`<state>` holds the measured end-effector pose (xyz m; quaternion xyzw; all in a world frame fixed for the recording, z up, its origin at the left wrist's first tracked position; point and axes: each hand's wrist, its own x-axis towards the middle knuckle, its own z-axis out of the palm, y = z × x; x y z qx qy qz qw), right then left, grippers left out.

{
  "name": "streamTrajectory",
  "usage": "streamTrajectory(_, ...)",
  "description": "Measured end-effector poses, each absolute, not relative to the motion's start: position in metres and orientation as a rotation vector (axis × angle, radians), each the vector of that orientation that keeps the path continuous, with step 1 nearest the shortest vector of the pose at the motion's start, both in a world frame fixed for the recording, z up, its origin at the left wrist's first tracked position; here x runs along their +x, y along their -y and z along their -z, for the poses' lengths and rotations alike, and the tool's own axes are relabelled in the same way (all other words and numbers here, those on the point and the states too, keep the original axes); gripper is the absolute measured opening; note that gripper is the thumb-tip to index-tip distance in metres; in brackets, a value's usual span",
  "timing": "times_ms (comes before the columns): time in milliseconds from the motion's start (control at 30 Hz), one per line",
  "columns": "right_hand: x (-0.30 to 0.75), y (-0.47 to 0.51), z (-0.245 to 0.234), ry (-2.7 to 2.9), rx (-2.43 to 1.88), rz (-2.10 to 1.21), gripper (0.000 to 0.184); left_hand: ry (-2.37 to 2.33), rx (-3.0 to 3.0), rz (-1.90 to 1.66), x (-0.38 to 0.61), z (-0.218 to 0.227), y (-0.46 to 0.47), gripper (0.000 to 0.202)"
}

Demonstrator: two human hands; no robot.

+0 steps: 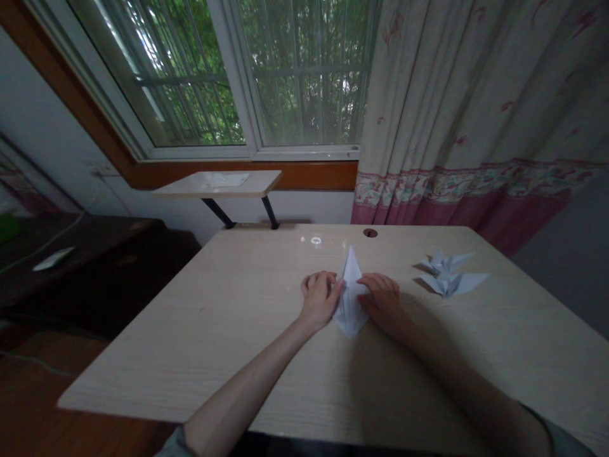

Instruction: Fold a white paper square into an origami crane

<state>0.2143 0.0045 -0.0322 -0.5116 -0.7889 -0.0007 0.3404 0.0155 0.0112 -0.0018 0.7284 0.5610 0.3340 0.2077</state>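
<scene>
Folded white paper, one, diamond-shaped: lay around the middle of the desk, narrow tip toward the far edge. Judged light, thin and easily creased; best held by its side edges. Left hand: half-curled, thumb on the paper's left edge; pinch could not be confirmed. Right hand: loosely bent, fingertips on the right edge; grip likewise unclear. Paper birds, two: sat toward the far right corner.
</scene>
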Motion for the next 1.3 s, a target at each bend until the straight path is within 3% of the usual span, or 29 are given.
streamTrajectory(500, 0.2148, -0.0032, 0.0285, 2.063, -1.330, -0.023, 0.028, -1.664, 2.000, -0.892, 0.0130, 0.0005, -0.0130, 0.040)
streamTrajectory(933, 0.2149, -0.0032, 0.0316, 2.081, -1.296, 0.030, 0.030, -1.572, 2.056, -0.894, 0.0131, -0.0034, -0.0110, 0.046)
streamTrajectory(1300, 0.2165, -0.0042, 0.0290, 1.934, -1.235, -0.054, 0.051, -1.538, 1.945, -1.104, 0.0100, 0.0029, -0.0109, 0.022)
